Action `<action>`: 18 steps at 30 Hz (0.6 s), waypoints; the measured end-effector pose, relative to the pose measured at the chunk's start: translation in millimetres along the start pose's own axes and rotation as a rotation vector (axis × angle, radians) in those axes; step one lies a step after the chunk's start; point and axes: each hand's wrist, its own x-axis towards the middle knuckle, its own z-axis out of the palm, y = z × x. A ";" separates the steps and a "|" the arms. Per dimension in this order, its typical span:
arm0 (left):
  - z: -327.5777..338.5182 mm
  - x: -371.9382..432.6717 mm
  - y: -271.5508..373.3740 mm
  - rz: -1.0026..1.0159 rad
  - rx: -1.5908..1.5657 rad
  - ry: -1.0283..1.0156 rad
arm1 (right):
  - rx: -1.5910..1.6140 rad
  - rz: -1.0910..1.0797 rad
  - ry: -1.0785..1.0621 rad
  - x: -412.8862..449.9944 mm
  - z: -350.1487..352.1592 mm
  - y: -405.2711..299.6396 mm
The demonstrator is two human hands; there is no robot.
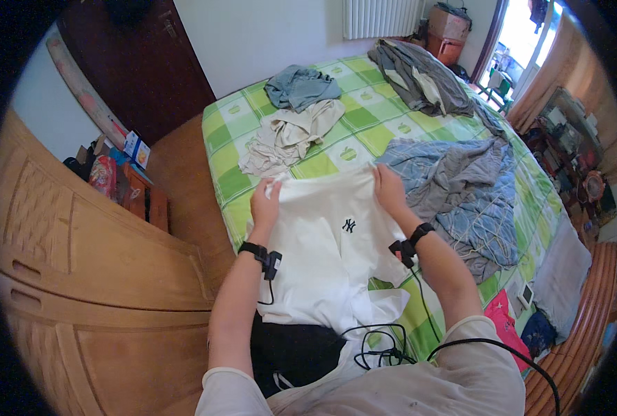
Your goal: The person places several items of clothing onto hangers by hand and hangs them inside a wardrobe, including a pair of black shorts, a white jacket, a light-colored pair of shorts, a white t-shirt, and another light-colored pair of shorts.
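A white shirt (313, 244) with a small dark embroidered emblem is stretched between my two hands over the bed. My left hand (265, 205) grips its upper left corner, and my right hand (390, 192) pinches the upper right corner. The shirt's far edge runs nearly straight from one hand to the other. Its lower part hangs in loose folds over my black shorts (292, 348). Just beyond my left hand lies a crumpled cream garment (300, 130). A rumpled blue and grey quilt (475, 208) lies close to my right hand.
The bed wears a green checked sheet (256, 130). Grey clothing (417, 78) and a blue-grey garment (300, 88) lie toward the far end. Black cable (386, 356) coils near my lap. Wooden cabinets (105, 260) stand left; a pink cloth (506, 325) lies right.
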 end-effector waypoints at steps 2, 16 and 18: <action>23.7 -6.7 -17.7 -0.061 -0.023 -0.065 | -0.041 0.058 -0.053 -15.7 22.8 29.0; 61.3 -32.9 -141.0 -0.268 -0.098 -0.075 | 0.120 0.376 -0.167 -58.4 90.6 58.6; 69.6 -34.2 -122.8 -0.261 -0.085 -0.111 | 0.172 0.376 -0.136 -56.9 66.8 76.1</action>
